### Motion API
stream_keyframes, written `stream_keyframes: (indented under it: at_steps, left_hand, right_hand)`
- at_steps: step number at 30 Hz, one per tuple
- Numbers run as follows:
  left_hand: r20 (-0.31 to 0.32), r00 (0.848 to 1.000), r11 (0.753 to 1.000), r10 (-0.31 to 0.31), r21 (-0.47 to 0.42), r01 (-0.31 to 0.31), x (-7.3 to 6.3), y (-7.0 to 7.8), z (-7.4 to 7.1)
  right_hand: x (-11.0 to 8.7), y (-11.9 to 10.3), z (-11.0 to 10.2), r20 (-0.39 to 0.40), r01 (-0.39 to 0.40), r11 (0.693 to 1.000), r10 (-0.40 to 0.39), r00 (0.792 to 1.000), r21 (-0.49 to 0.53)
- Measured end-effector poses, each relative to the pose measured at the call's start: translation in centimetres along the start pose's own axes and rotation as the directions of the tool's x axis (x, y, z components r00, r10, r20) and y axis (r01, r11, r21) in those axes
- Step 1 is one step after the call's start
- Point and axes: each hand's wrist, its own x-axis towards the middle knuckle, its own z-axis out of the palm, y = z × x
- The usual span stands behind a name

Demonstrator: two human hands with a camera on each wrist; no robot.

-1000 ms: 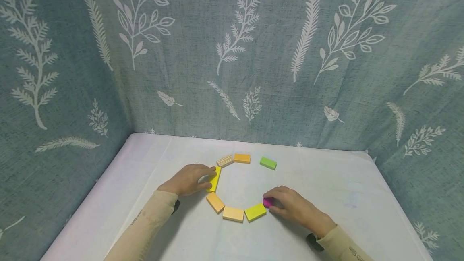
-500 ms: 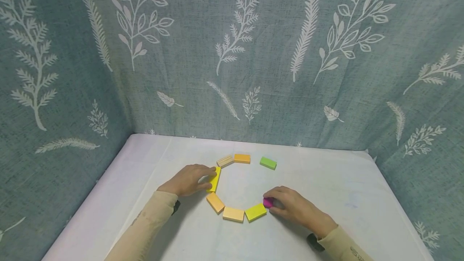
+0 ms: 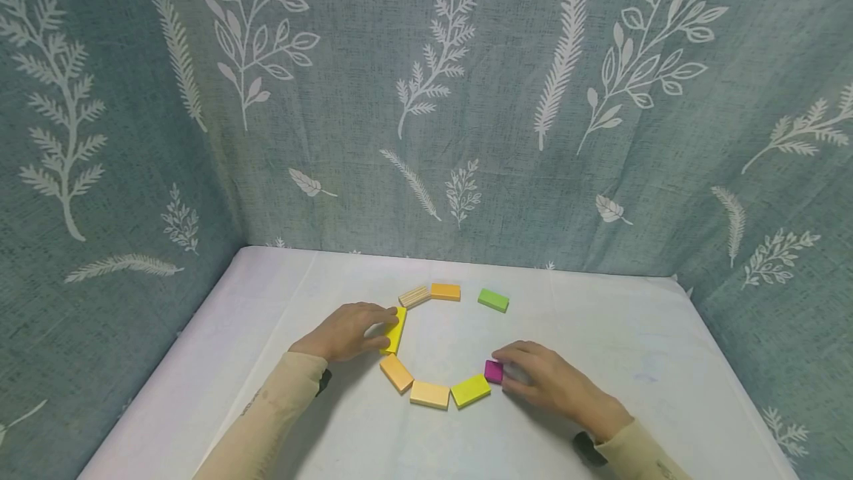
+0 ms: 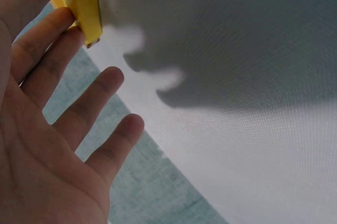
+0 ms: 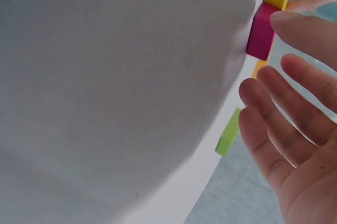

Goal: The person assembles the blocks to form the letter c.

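Note:
My left hand pinches a bright yellow block between thumb and fingers on the left of a curve of blocks. In the left wrist view this yellow block touches the nearer fingertips, while the other two fingers stick out free. A short purple block lies at the curve's right end, beside a yellow-green block. Around the purple block's right side, my right hand is spread with a gap between thumb and fingers. In the right wrist view the purple block appears unheld, near the thumb tip.
Two pale orange blocks, one angled and one level, continue the curve at the front. At the back lie a striped wooden block, an orange block and a separate green block. Patterned cloth walls the white table.
My right hand has loosened from the purple block and drawn slightly back to the right, so more of the block shows. The left hand has stayed on the yellow block.

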Motion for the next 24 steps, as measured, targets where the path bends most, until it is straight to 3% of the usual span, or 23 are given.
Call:
stream_keyframes:
  at_steps: [7,15,24]
  left_hand:
    - [-0.004,1.000,1.000,-0.003,0.000,0.003,-0.1,0.0,0.0]
    - [-0.007,1.000,1.000,0.005,-0.013,-0.005,-0.2,0.1,-0.1]
    - [-0.008,1.000,1.000,0.009,-0.015,-0.009,-0.2,0.1,-0.3]
  right_hand:
    - [-0.1,0.5,-1.2,-0.005,-0.068,0.997,0.067,0.998,-0.041]
    - [0.1,2.0,-2.7,-0.147,-0.090,0.995,0.084,0.986,-0.037]
    - [1.6,1.9,-3.6,-0.225,-0.109,0.994,0.099,0.969,-0.032]
